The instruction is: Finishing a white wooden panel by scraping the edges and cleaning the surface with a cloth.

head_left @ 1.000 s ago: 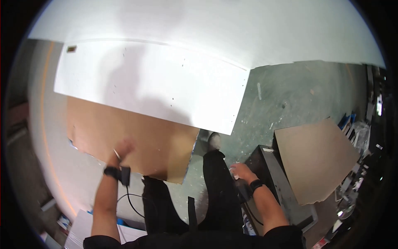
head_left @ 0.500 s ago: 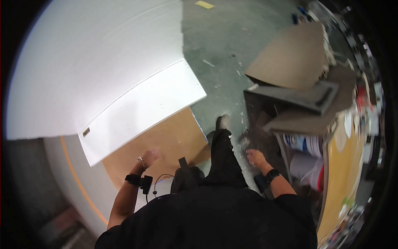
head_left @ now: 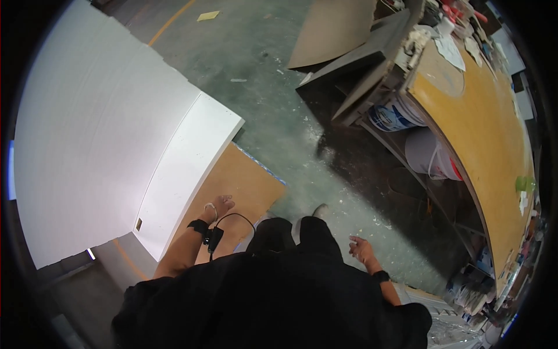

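My left hand [head_left: 221, 206] hangs above a brown board [head_left: 244, 174], its fingers loosely bent and apart, with nothing seen in them. A bracelet and a dark strap with a small black box sit on that wrist. Beside the brown board stands a large white panel piece [head_left: 189, 151] with a small rectangular cutout near its lower end. To the right of my legs, my right hand [head_left: 362, 250] hangs over the green floor, fingers partly spread and holding nothing visible. A dark band circles that wrist.
A workbench with a yellow-brown top [head_left: 459, 134] runs along the right, cluttered at its far end. Under it are a blue-and-white bucket [head_left: 395, 116] and a white bucket [head_left: 427, 152]. Brown sheets [head_left: 331, 32] lean at the far end. A yellow scrap [head_left: 208, 16] lies on the floor.
My view has turned to the right, and the bench now fills more of it. Both hands stay low at my sides; the white panel appears further left.
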The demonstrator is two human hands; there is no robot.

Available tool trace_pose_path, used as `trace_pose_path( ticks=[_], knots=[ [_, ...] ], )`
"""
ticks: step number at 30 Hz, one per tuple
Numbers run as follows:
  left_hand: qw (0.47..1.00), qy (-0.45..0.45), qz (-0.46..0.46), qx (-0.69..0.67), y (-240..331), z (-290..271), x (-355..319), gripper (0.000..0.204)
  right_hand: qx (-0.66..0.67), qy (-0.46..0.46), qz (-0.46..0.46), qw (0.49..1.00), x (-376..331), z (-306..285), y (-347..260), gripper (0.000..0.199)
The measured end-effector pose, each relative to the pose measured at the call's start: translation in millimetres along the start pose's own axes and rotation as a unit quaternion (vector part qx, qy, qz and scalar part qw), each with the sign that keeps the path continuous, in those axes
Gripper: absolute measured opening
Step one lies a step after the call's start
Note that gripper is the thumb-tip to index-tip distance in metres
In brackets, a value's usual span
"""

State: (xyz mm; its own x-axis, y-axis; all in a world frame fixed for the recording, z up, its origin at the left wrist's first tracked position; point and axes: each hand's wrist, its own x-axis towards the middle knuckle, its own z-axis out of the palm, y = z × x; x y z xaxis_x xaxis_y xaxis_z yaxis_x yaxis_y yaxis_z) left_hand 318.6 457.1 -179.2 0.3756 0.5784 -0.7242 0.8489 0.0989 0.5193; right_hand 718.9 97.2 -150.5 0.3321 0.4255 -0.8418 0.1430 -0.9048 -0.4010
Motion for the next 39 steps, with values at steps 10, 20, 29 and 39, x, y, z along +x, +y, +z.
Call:
trace_pose_path(
  ticks=[10, 20, 29, 39],
  knots=[
    [0.930, -0.115, 0.180, 0.300, 282.6, 120.1, 55.3, 0.040, 0.308, 0.167, 0.035, 0.936, -14.6, -106.2, 142.2, 0.042],
    [0.760, -0.449, 0.350, 0.313, 505.9, 297.9, 52.4, 0.053, 0.254, 0.468, 0.030, 0.846, -140.2, -143.3, 121.0, 0.031],
    [0.527, -0.665, 0.297, 0.439, 545.9, 445.1, -20.4, 0.054, 0.244, 0.801, 0.227, 0.497, -325.8, -93.1, 52.4, 0.028],
    [0.388, -0.676, 0.321, 0.538, 484.3, 521.2, -106.4, 0.053, 0.330, 0.814, 0.292, 0.379, -421.9, -22.6, 141.7, 0.057]
  ],
)
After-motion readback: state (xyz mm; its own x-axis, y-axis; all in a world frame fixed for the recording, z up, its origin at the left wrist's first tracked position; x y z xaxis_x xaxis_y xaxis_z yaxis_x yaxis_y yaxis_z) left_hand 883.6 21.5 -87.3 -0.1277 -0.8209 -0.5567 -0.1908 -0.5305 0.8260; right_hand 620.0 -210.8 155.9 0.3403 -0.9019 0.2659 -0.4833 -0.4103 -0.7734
